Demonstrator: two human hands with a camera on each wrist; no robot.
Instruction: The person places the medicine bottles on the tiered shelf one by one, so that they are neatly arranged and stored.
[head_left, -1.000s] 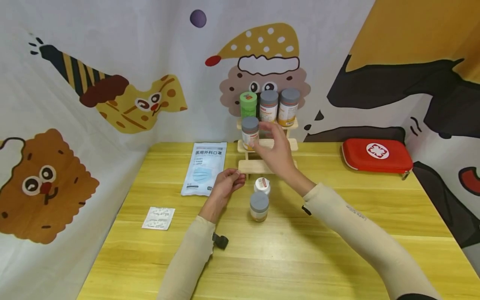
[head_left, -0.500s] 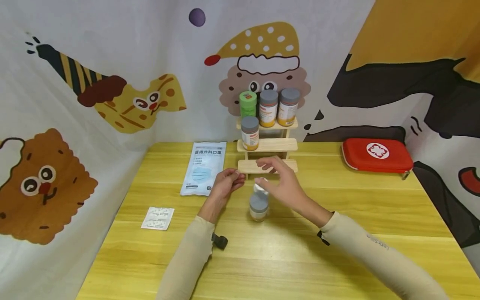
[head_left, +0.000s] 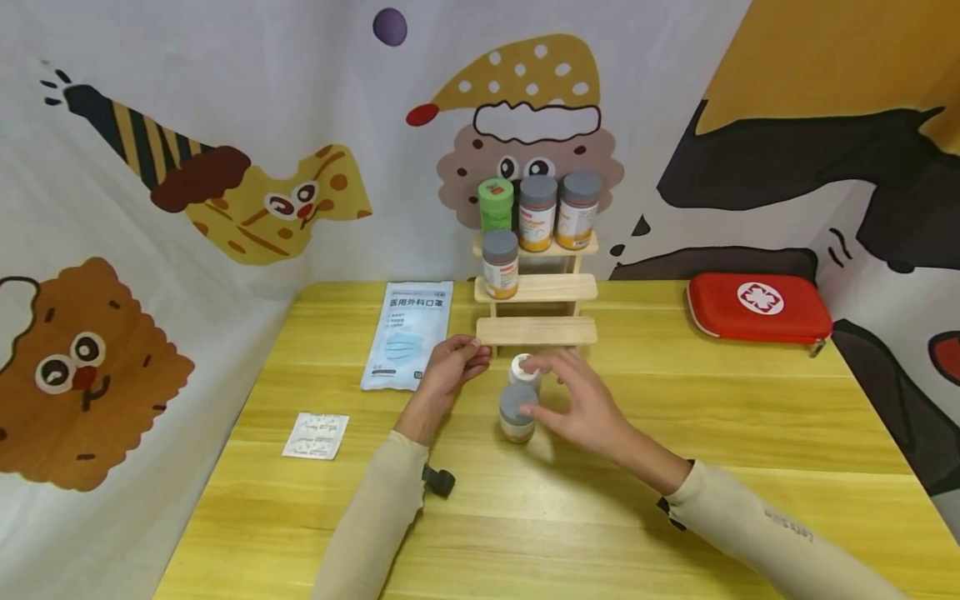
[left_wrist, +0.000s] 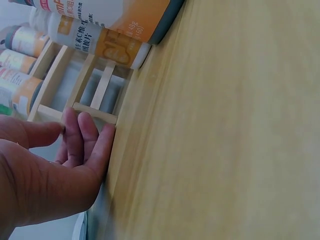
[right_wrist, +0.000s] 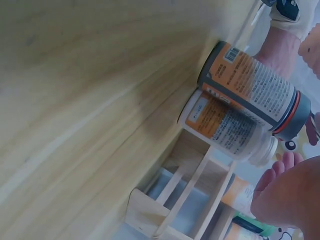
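My left hand pinches the left end of the lowest step of a small wooden rack; the left wrist view shows its fingertips at that corner. In front of the rack stand a grey-capped pill bottle and, just behind it, a white-capped pill bottle, both with orange-and-white labels. Over these two reaches my right hand, thumb near the grey cap and curved fingers by the white one, gripping neither. On the rack, a grey-capped bottle stands on the middle step.
The top step bears a green bottle and two grey-capped bottles. A face mask packet and a blister pack lie at left. A red first-aid case lies at right. A printed cloth hangs behind the table.
My right hand has let go of the grey-capped bottle on the middle step and come down and towards me to the two bottles in front. The left hand has stayed at the rack.
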